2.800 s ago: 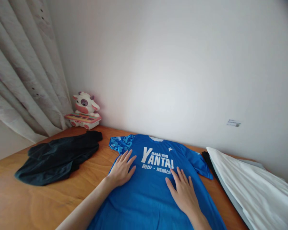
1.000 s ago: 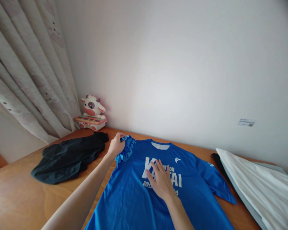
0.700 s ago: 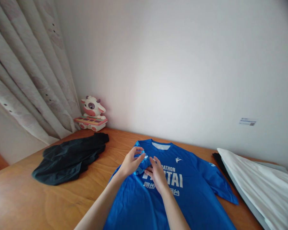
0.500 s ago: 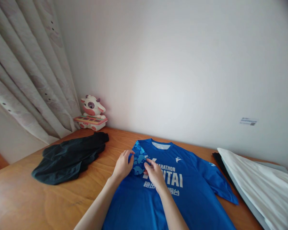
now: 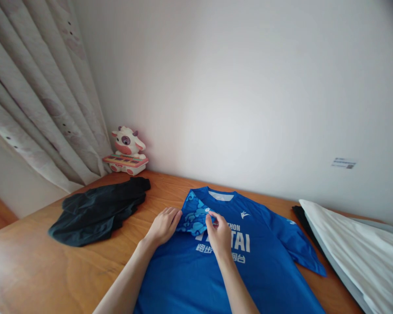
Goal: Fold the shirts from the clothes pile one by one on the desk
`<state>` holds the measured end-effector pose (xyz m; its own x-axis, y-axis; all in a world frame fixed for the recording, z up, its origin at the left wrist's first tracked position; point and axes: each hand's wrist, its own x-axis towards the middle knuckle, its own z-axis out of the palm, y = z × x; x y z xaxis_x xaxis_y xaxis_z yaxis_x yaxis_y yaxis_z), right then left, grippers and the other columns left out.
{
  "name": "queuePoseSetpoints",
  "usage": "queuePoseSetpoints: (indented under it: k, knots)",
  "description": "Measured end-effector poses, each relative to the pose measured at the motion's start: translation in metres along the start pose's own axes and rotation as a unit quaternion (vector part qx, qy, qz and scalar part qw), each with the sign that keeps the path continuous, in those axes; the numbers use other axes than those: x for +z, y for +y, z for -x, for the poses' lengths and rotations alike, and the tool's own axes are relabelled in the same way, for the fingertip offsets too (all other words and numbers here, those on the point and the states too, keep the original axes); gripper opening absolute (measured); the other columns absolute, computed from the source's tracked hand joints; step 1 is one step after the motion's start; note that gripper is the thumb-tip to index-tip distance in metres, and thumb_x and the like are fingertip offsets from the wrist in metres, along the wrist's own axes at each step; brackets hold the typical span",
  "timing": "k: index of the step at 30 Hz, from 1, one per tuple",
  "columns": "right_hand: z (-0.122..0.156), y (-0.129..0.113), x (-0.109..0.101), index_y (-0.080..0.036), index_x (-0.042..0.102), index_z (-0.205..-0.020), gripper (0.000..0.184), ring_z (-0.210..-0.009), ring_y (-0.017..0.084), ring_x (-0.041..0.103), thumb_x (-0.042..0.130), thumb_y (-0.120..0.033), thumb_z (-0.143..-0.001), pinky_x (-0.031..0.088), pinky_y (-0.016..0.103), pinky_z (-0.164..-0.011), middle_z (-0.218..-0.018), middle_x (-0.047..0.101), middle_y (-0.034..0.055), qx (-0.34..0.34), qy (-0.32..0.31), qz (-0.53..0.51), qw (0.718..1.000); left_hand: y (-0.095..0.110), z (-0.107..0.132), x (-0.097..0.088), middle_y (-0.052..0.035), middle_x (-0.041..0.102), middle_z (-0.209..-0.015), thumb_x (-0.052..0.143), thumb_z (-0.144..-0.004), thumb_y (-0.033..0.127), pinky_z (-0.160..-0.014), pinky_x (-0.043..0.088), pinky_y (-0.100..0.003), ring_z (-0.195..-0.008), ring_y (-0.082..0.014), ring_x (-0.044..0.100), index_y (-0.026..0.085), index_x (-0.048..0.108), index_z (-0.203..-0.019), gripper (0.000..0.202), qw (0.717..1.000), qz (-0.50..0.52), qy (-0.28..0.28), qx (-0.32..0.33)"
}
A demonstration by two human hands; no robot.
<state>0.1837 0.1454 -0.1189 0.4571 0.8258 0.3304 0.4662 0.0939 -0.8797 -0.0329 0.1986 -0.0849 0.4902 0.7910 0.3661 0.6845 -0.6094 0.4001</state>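
Observation:
A blue T-shirt (image 5: 183, 274) with white lettering lies spread front side up on the wooden surface. Its patterned left-hand sleeve (image 5: 194, 213) is folded inward over the chest and covers part of the print. My right hand (image 5: 220, 233) pinches the sleeve's edge between thumb and fingers. At the fold on the shirt's left side, my left hand (image 5: 165, 224) is closed on the fabric, its fingertips partly hidden. The other sleeve (image 5: 296, 242) lies stretched out to the right.
A crumpled dark garment (image 5: 101, 211) lies to the left on the wooden surface (image 5: 75, 274). Behind it, a cow-shaped toy keyboard (image 5: 126, 152) stands by the curtain (image 5: 42, 96). Folded white, grey and black clothes (image 5: 353, 248) lie at the right. A wall (image 5: 236, 87) closes off the back.
My right hand has moved right and slightly up, drawing the sleeve flatter across the chest. My left hand has closed on the fold. The view has shifted slightly.

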Motion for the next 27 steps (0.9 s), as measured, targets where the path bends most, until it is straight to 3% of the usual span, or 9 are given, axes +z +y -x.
queuePoseSetpoints:
  k: [3, 5, 8, 13, 17, 19, 21, 24, 27]
  knots:
    - [0.004, 0.007, 0.003, -0.019, 0.073, -0.093, 0.042, -0.071, 0.022, 0.067, 0.052, -0.055, -0.088, 0.05, 0.031, -0.067, -0.086, 0.075, 0.0096, -0.02, -0.001, 0.042, 0.999, 0.001, -0.018, 0.008, -0.0091, 0.072, -0.111, 0.038, -0.101, 0.029, -0.099, 0.05, -0.037, -0.106, -0.0227, 0.065, 0.021, 0.067, -0.105, 0.031, 0.998, -0.032, 0.04, -0.032]
    - [0.006, 0.01, 0.006, -0.021, 0.071, -0.093, 0.034, -0.066, 0.021, 0.066, 0.051, -0.049, -0.089, 0.049, 0.03, -0.065, -0.082, 0.074, 0.0068, -0.033, 0.006, 0.068, 0.997, 0.006, -0.038, 0.02, -0.0115, 0.068, -0.127, 0.034, -0.101, 0.025, -0.108, 0.045, -0.037, -0.121, -0.0226, 0.061, 0.018, 0.065, -0.119, 0.036, 0.996, -0.071, 0.024, -0.049]
    - [0.01, 0.01, 0.009, -0.021, 0.068, -0.1, 0.024, -0.075, 0.022, 0.068, 0.049, -0.034, -0.091, 0.05, 0.032, -0.069, -0.089, 0.073, 0.0068, -0.063, 0.005, 0.114, 0.991, 0.014, -0.068, 0.048, -0.0184, 0.053, -0.149, 0.032, -0.103, 0.03, -0.114, 0.038, -0.043, -0.139, -0.0274, 0.049, 0.012, 0.053, -0.139, 0.046, 0.991, -0.112, -0.039, -0.066]
    - [0.016, -0.006, 0.007, -0.021, 0.068, -0.105, 0.02, -0.102, 0.029, 0.063, 0.059, -0.025, -0.088, 0.049, 0.043, -0.089, -0.108, 0.067, 0.0121, -0.151, 0.016, 0.219, 0.964, 0.006, -0.092, 0.086, -0.0251, 0.043, -0.156, 0.036, -0.102, 0.043, -0.116, 0.032, -0.057, -0.147, -0.0371, 0.037, 0.008, 0.047, -0.147, 0.058, 0.983, -0.128, -0.103, -0.081]
    - [0.021, -0.017, 0.007, -0.025, 0.065, -0.122, 0.032, -0.121, 0.028, 0.058, 0.062, -0.03, -0.091, 0.038, 0.048, -0.108, -0.127, 0.066, 0.0099, -0.238, -0.091, 0.192, 0.948, -0.013, -0.095, 0.088, -0.0207, 0.036, -0.161, 0.035, -0.102, 0.04, -0.12, 0.023, -0.059, -0.151, -0.0344, 0.029, 0.012, 0.046, -0.15, 0.056, 0.98, -0.149, -0.106, -0.081]
    - [0.022, -0.02, 0.008, -0.028, 0.065, -0.126, 0.034, -0.123, 0.027, 0.058, 0.063, -0.033, -0.092, 0.034, 0.05, -0.111, -0.129, 0.067, 0.0072, -0.248, -0.165, 0.177, 0.938, -0.019, -0.096, 0.084, -0.0179, 0.039, -0.16, 0.037, -0.102, 0.04, -0.121, 0.025, -0.056, -0.151, -0.0323, 0.032, 0.015, 0.047, -0.149, 0.054, 0.979, -0.155, -0.109, -0.077]
    - [0.024, -0.022, 0.008, -0.03, 0.07, -0.118, 0.026, -0.122, 0.026, 0.059, 0.064, -0.036, -0.092, 0.036, 0.05, -0.11, -0.127, 0.068, 0.0058, -0.231, -0.203, 0.173, 0.936, -0.022, -0.095, 0.081, -0.0166, 0.04, -0.16, 0.037, -0.102, 0.041, -0.121, 0.027, -0.055, -0.15, -0.0312, 0.033, 0.015, 0.047, -0.149, 0.054, 0.978, -0.16, -0.11, -0.075]
    - [0.023, -0.023, 0.008, -0.031, 0.075, -0.102, 0.016, -0.118, 0.026, 0.061, 0.064, -0.037, -0.093, 0.038, 0.048, -0.106, -0.122, 0.07, 0.0045, -0.207, -0.193, 0.162, 0.945, -0.019, -0.091, 0.075, -0.0174, 0.038, -0.161, 0.036, -0.103, 0.039, -0.122, 0.025, -0.055, -0.15, -0.032, 0.032, 0.012, 0.045, -0.15, 0.056, 0.981, -0.169, -0.076, -0.066]
    - [0.02, -0.022, 0.009, -0.028, 0.074, -0.091, 0.02, -0.104, 0.023, 0.066, 0.057, -0.037, -0.097, 0.043, 0.041, -0.098, -0.105, 0.073, 0.0039, -0.197, -0.153, 0.122, 0.961, -0.01, -0.087, 0.07, -0.0186, 0.046, -0.155, 0.041, -0.099, 0.028, -0.122, 0.028, -0.05, -0.146, -0.0319, 0.04, 0.008, 0.051, -0.145, 0.051, 0.982, -0.182, -0.011, -0.044]
